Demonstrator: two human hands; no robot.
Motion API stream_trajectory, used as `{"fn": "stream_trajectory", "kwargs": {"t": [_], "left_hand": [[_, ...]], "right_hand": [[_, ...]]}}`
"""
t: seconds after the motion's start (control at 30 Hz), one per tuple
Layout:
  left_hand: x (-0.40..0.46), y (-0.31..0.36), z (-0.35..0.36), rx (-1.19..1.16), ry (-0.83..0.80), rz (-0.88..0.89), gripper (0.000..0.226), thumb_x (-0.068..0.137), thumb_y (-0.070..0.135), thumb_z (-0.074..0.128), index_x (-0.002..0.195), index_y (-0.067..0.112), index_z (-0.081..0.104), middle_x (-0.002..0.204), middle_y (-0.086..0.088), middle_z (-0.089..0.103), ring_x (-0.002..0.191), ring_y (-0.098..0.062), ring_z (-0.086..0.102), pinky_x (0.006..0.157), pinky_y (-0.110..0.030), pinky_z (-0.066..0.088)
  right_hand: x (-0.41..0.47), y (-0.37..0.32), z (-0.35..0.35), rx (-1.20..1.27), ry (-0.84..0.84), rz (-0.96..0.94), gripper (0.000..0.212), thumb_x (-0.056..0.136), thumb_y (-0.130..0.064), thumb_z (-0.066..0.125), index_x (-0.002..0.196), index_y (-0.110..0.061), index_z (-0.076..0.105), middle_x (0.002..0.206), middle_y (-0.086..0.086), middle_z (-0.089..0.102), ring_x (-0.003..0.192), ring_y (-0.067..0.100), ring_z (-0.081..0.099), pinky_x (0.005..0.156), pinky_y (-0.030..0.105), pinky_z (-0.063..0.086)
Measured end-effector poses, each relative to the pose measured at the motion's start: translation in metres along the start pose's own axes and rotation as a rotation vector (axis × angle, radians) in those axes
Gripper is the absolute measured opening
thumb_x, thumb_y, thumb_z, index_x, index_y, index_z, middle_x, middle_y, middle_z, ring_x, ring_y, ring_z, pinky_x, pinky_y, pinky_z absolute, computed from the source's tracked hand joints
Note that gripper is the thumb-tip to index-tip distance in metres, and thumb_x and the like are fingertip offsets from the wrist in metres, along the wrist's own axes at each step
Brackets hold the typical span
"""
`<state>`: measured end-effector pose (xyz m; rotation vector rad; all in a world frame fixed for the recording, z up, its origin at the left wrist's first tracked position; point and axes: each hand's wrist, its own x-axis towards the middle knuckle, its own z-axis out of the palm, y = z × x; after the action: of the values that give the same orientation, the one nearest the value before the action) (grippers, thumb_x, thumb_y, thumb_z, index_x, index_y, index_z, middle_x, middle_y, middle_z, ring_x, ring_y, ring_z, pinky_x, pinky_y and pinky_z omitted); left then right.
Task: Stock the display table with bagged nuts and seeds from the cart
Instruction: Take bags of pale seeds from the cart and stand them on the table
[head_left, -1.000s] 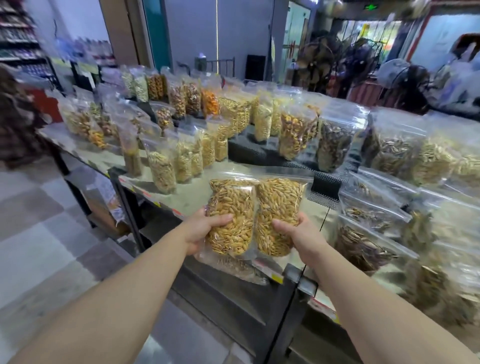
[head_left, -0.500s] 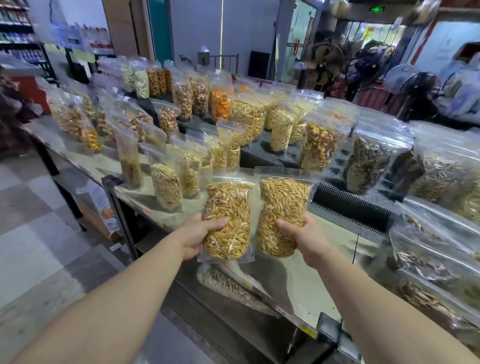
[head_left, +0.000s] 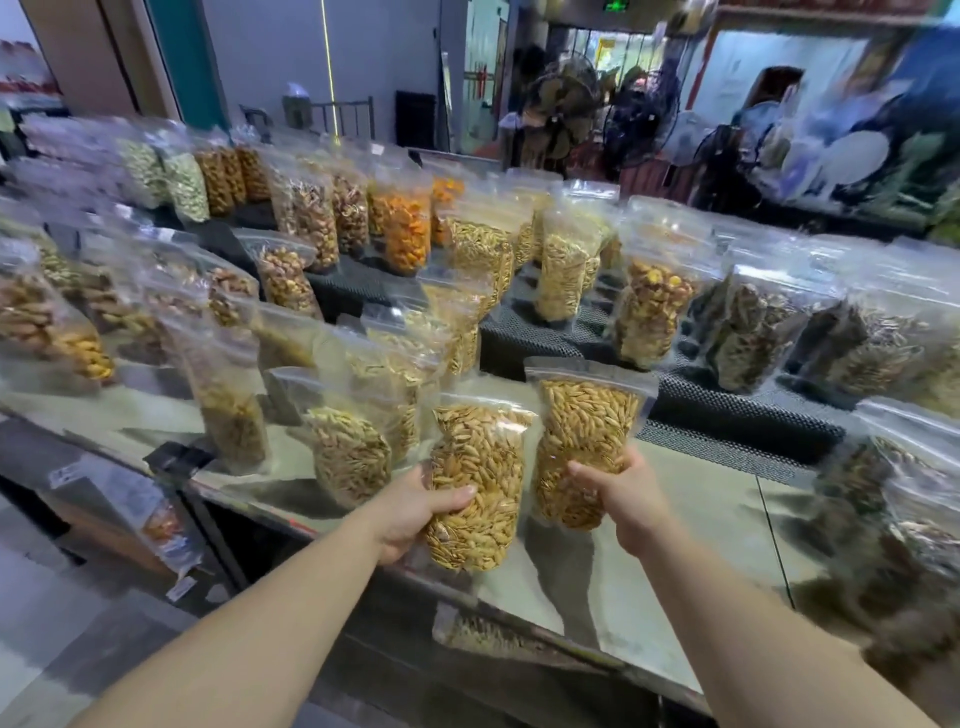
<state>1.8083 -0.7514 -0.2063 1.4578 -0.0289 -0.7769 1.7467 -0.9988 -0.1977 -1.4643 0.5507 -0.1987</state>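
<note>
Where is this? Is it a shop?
Probably a shop or market stall. Rows of clear bagged nuts and seeds stand on a display table, and each hand, left and right, holds another bag.

A grey wall (head_left: 374, 57) rises at the back, split by a thin vertical light strip (head_left: 328, 67) — beside it a teal door frame (head_left: 182, 57); grey floor tiles (head_left: 36, 613) lie lower left, standing fans (head_left: 563, 111) beyond.
</note>
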Motion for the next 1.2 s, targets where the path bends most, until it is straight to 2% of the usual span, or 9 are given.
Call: {"fn": "stream_trajectory", "kwargs": {"t": [0.07, 0.17, 0.27, 0.53, 0.63, 0.77, 0.9, 1.1, 1.2], "left_hand": [[0.006, 0.003, -0.004, -0.003, -0.023, -0.001, 0.062, 0.073, 0.015, 0.083, 0.127, 0.011, 0.053, 0.116, -0.014, 0.072, 0.108, -0.031, 0.069, 0.095, -0.050, 0.055], [0.010, 0.007, -0.003, -0.010, -0.040, -0.001, 0.044, 0.081, 0.009, 0.078, 0.118, 0.014, 0.054, 0.110, -0.013, 0.073, 0.102, -0.026, 0.070, 0.081, -0.041, 0.058], [0.017, 0.006, 0.000, -0.020, -0.038, -0.018, 0.047, 0.081, 0.009, 0.078, 0.121, 0.015, 0.053, 0.115, -0.013, 0.071, 0.106, -0.027, 0.069, 0.084, -0.040, 0.057], [0.043, 0.011, 0.013, -0.050, 0.035, -0.017, 0.040, 0.077, 0.007, 0.079, 0.104, 0.021, 0.053, 0.104, -0.008, 0.070, 0.097, -0.022, 0.067, 0.079, -0.037, 0.055], [0.053, 0.015, 0.017, -0.079, 0.072, -0.015, 0.051, 0.069, 0.010, 0.083, 0.111, 0.018, 0.056, 0.108, -0.012, 0.072, 0.102, -0.027, 0.068, 0.081, -0.040, 0.055], [0.066, 0.017, 0.019, -0.094, 0.135, -0.011, 0.050, 0.067, 0.010, 0.084, 0.110, 0.018, 0.059, 0.108, -0.013, 0.074, 0.105, -0.031, 0.068, 0.090, -0.047, 0.054], [0.074, 0.018, 0.020, -0.111, 0.164, -0.012, 0.060, 0.063, 0.013, 0.091, 0.115, 0.014, 0.061, 0.104, -0.011, 0.077, 0.103, -0.032, 0.070, 0.086, -0.045, 0.056], [0.082, 0.019, 0.018, -0.111, 0.208, -0.012, 0.053, 0.067, 0.006, 0.089, 0.110, 0.018, 0.060, 0.106, -0.011, 0.076, 0.104, -0.030, 0.070, 0.091, -0.046, 0.056], [0.086, 0.017, 0.016, -0.084, 0.202, -0.026, 0.052, 0.068, 0.009, 0.088, 0.109, 0.021, 0.058, 0.110, -0.011, 0.074, 0.106, -0.030, 0.069, 0.097, -0.049, 0.054]], "right_hand": [[0.005, 0.000, 0.008, -0.019, 0.050, -0.029, 0.049, 0.082, -0.003, 0.075, 0.126, -0.013, 0.054, 0.111, 0.007, 0.068, 0.103, 0.024, 0.062, 0.075, 0.035, 0.050], [0.014, 0.002, 0.015, -0.043, 0.110, -0.062, 0.050, 0.080, -0.007, 0.078, 0.126, -0.014, 0.057, 0.113, 0.007, 0.069, 0.106, 0.026, 0.063, 0.087, 0.044, 0.053], [0.028, 0.000, 0.018, -0.050, 0.126, -0.081, 0.052, 0.080, -0.008, 0.079, 0.126, -0.013, 0.057, 0.113, 0.006, 0.070, 0.106, 0.025, 0.064, 0.091, 0.044, 0.053], [0.089, -0.019, 0.020, -0.126, 0.044, -0.056, 0.045, 0.082, -0.005, 0.077, 0.122, -0.009, 0.057, 0.103, 0.002, 0.068, 0.085, 0.008, 0.063, 0.062, 0.018, 0.051], [0.112, -0.026, 0.021, -0.146, 0.020, -0.055, 0.040, 0.083, -0.003, 0.075, 0.117, -0.012, 0.057, 0.093, -0.005, 0.065, 0.078, 0.000, 0.059, 0.049, 0.012, 0.047], [0.138, -0.032, 0.028, -0.199, 0.016, -0.085, 0.041, 0.082, -0.004, 0.076, 0.118, -0.013, 0.059, 0.101, -0.001, 0.065, 0.091, 0.014, 0.063, 0.070, 0.020, 0.051], [0.161, -0.034, 0.038, -0.196, 0.041, -0.104, 0.045, 0.083, -0.004, 0.076, 0.123, -0.014, 0.058, 0.108, 0.000, 0.065, 0.102, 0.018, 0.061, 0.090, 0.035, 0.052], [0.185, -0.018, 0.046, -0.308, 0.002, -0.103, 0.040, 0.081, -0.016, 0.079, 0.117, -0.016, 0.061, 0.107, -0.001, 0.070, 0.102, 0.019, 0.067, 0.093, 0.045, 0.056], [0.188, -0.017, 0.047, -0.353, -0.017, -0.136, 0.037, 0.080, -0.014, 0.081, 0.111, -0.018, 0.060, 0.102, -0.004, 0.069, 0.095, 0.013, 0.066, 0.088, 0.039, 0.057]]}}
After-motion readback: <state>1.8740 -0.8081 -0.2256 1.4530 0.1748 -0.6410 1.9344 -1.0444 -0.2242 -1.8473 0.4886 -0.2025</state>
